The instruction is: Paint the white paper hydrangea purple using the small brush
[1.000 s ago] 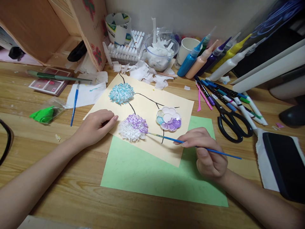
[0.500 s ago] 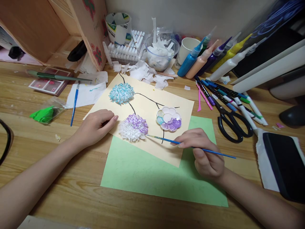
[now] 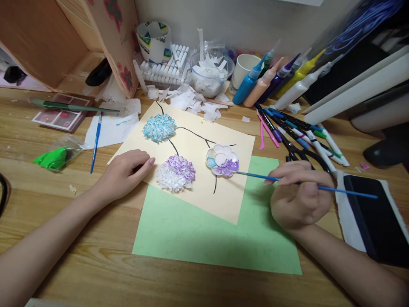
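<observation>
My right hand (image 3: pixel 302 196) grips a thin blue paintbrush (image 3: pixel 338 191). The brush tip reaches the purple wells of a small flower-shaped paint palette (image 3: pixel 221 159), which lies on a cream sheet of paper (image 3: pixel 191 128). Left of the palette is a fluffy paper flower (image 3: pixel 176 172), purple on its upper right and white below. A blue-and-white paper flower (image 3: pixel 159 127) sits farther up the sheet, with black stem lines drawn between. My left hand (image 3: pixel 131 170) rests curled on the sheet's left edge, its fingers together and nothing visible in it.
Under the cream sheet lies a green sheet (image 3: pixel 204 238). Black scissors (image 3: pixel 292 149), several pens and a phone (image 3: pixel 373 217) are on the right. Paint bottles (image 3: pixel 246 87), a paper cup (image 3: pixel 244 70) and a bowl of paper scraps (image 3: pixel 211 74) stand behind. Another brush (image 3: pixel 96 145) lies left.
My right hand has moved right with the paintbrush. Its tip has gone from the purple-and-white flower to the palette. My left hand keeps its place on the paper; the view has shifted slightly.
</observation>
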Motion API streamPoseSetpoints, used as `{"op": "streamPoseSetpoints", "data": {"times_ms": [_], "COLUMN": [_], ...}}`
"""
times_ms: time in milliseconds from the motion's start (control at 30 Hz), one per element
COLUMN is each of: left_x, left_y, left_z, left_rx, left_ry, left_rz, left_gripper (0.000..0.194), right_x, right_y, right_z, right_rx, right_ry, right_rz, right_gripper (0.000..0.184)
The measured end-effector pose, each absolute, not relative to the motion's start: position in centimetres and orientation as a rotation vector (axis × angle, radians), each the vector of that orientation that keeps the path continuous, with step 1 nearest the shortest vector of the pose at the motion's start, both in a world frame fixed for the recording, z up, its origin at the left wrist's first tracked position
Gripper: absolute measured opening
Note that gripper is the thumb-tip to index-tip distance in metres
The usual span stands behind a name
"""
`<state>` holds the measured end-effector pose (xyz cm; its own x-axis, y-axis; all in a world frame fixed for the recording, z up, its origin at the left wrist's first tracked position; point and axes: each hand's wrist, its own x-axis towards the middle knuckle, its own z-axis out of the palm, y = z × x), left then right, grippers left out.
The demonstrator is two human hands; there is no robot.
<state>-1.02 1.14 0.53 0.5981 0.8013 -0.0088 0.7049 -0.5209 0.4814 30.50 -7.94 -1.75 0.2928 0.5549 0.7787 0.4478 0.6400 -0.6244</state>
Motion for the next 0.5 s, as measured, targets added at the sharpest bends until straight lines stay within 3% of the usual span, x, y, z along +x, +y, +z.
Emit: {"op": "streamPoseSetpoints", "data": {"times_ms": [500], "left_x": [-0.78], "left_y": [0.98], "left_z": [1.16], "left_rx": [2.387], "left_ry": [1.215], "left_rz": [0.231], "left_gripper": [0.035], "right_x": [31.54], "right_y": [-7.14], "right_z": [-1.87], "right_rx": [-1.072], "right_ry": [-1.25], "right_rz": [0.095], "right_gripper": [0.029]}}
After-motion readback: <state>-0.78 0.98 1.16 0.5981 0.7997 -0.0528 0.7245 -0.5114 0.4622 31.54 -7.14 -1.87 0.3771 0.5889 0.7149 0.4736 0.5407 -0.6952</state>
